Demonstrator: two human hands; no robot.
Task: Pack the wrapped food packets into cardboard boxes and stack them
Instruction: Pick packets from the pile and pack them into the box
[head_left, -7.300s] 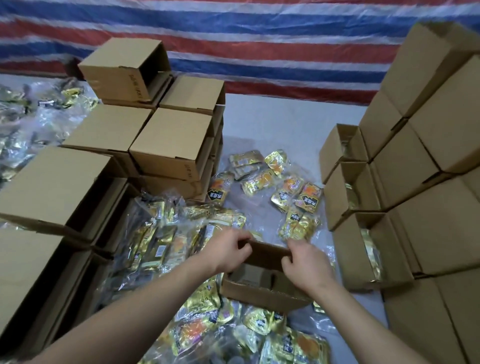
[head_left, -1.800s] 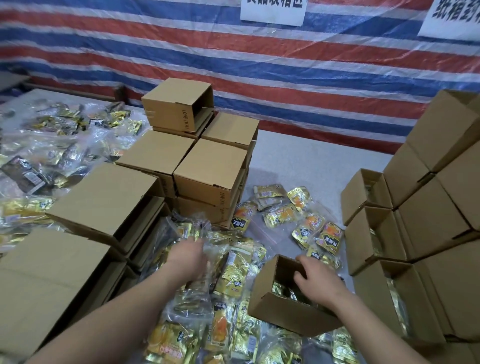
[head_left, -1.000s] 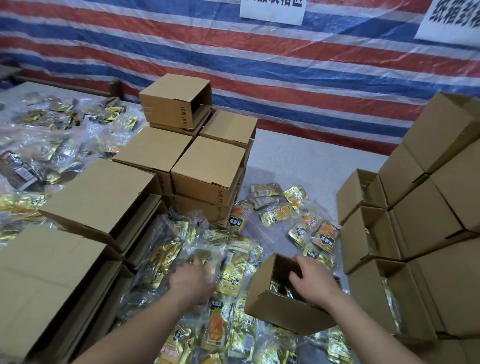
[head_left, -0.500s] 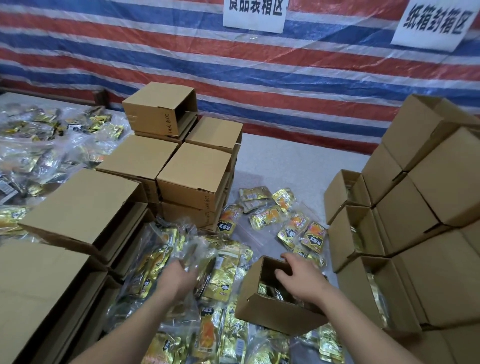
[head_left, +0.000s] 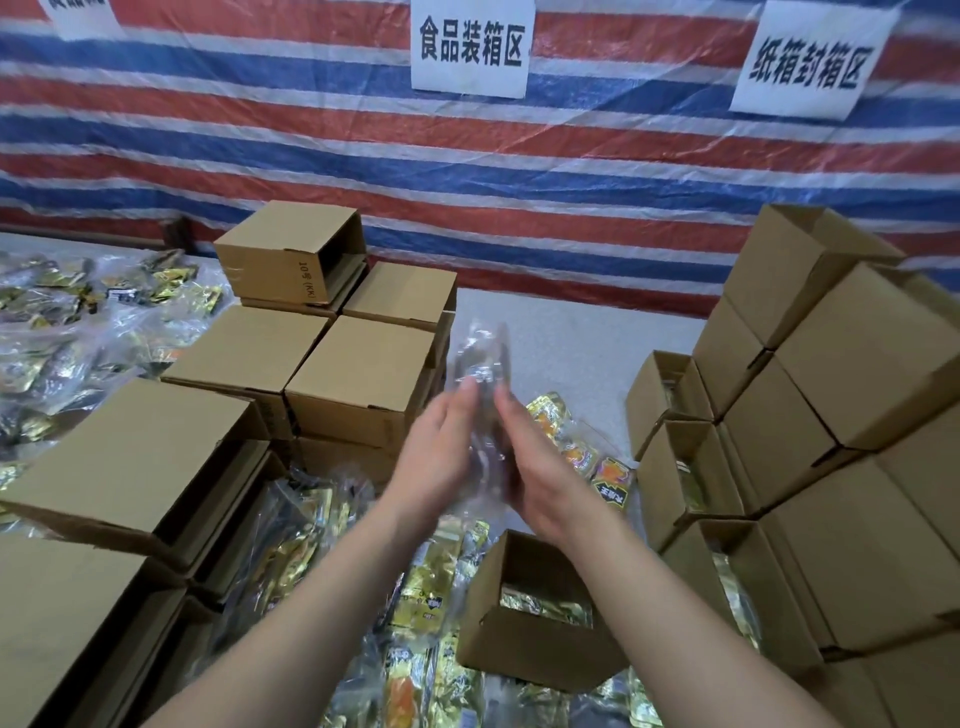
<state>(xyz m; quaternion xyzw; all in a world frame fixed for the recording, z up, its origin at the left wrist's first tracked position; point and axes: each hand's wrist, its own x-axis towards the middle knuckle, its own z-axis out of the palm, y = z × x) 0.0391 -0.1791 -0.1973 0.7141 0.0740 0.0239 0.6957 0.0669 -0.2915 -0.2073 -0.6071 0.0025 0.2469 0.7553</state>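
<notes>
Behind both hands (blurred) hang signs (head_left: 470, 47) reading 食品装箱区, 纸箱封箱区.

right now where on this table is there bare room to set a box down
Bare grey table lies at the back, between the left box stack, the right box stack and the striped tarp. Nearer, loose packets crowd the surface around the open box.

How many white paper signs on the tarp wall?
3. One at top centre, one at upper right, and one at the top left corner, cut off by the frame edge. More may hang out of view.
</notes>
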